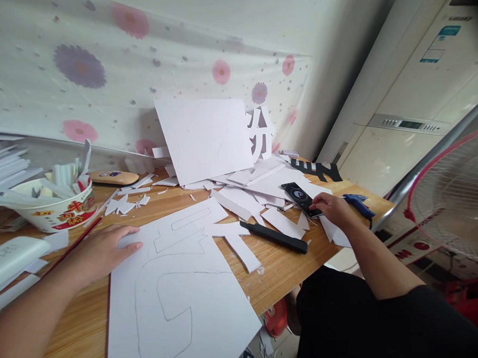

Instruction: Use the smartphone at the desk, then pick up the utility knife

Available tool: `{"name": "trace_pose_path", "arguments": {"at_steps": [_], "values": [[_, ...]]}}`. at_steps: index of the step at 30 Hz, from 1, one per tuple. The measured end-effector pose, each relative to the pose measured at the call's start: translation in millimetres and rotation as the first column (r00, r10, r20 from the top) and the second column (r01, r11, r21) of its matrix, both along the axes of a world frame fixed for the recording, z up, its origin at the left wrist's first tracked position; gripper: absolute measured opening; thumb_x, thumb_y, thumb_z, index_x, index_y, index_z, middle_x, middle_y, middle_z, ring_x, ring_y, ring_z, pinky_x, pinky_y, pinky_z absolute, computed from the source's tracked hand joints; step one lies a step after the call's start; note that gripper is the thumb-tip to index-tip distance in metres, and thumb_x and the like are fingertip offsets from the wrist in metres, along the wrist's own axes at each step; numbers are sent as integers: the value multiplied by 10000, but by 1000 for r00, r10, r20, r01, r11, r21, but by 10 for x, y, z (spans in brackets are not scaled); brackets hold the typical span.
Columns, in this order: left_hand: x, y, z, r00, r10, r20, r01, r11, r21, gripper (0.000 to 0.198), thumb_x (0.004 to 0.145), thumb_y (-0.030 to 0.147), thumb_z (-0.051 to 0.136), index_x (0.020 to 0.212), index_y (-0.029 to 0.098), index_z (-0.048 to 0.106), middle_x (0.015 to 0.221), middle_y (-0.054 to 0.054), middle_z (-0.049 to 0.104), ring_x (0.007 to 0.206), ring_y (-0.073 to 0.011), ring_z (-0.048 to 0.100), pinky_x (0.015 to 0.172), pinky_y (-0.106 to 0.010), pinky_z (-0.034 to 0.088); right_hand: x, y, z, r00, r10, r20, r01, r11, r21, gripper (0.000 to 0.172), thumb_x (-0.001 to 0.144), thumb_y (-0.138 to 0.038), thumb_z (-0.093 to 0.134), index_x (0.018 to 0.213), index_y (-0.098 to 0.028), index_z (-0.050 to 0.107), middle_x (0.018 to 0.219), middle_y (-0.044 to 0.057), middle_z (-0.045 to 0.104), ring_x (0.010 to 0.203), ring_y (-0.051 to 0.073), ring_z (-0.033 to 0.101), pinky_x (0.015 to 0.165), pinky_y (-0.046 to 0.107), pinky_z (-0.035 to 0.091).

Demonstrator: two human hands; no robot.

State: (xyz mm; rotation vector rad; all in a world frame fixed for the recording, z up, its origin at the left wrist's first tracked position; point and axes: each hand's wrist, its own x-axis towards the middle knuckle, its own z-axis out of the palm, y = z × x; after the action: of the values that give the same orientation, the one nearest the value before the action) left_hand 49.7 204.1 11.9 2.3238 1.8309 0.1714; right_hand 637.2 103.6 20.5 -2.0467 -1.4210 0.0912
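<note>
My left hand (107,253) lies on the left edge of a white foam board (213,317), fingers stretched and thumb apart, gripping nothing. Pencil outlines of character strokes cover the board. At the right, my right hand (332,207) is over the near end of a smartphone (299,196) with a lit dark screen; its bent fingers touch the screen, and the phone rests on white scraps. Between the hands lies a black utility knife (279,238), its tip by a cut-out white foam piece (242,248). A dark red stick (73,243) lies beside my left forearm.
A paper bowl (62,210) of white strips, a tan case (114,177) and a white case (16,260) stand left. Behind are a blank white board (209,143), cut-out characters (259,133) and scraps. A blue glue gun (359,205) and a fan (457,196) are right.
</note>
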Motion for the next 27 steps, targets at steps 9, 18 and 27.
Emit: {"name": "trace_pose_path", "arguments": {"at_steps": [9, 18, 27], "values": [[31, -31, 26, 1000, 2, -4, -2, 1000, 3, 776, 701, 615, 357, 1212, 112, 653, 1347, -159, 628, 1267, -324, 554, 1093, -405, 377, -85, -93, 35, 992, -119, -36, 124, 960, 253, 173, 759, -310, 510, 839, -223, 636, 818, 51, 780, 574, 192, 594, 599, 326, 442], [-11, -21, 24, 1000, 14, -8, -14, 999, -37, 769, 741, 612, 346, 1265, 116, 612, 1382, -134, 601, 1301, -299, 520, 1099, -375, 357, -554, -30, 144, 999, 26, -41, -10, 934, 357, 186, 839, -335, 490, 865, -199, 614, 800, 91, 760, 761, 250, 677, 711, 369, 498], [-189, 87, -134, 998, 46, 40, -46, 999, 6, 638, 763, 615, 405, 1176, 190, 640, 1330, -111, 642, 1217, -297, 586, 1009, -366, 427, -1920, -426, 256, 495, 839, 226, -852, 520, -64, 129, 904, -184, 530, 913, -189, 658, 839, 69, 706, 784, 202, 608, 728, 319, 500]]}}
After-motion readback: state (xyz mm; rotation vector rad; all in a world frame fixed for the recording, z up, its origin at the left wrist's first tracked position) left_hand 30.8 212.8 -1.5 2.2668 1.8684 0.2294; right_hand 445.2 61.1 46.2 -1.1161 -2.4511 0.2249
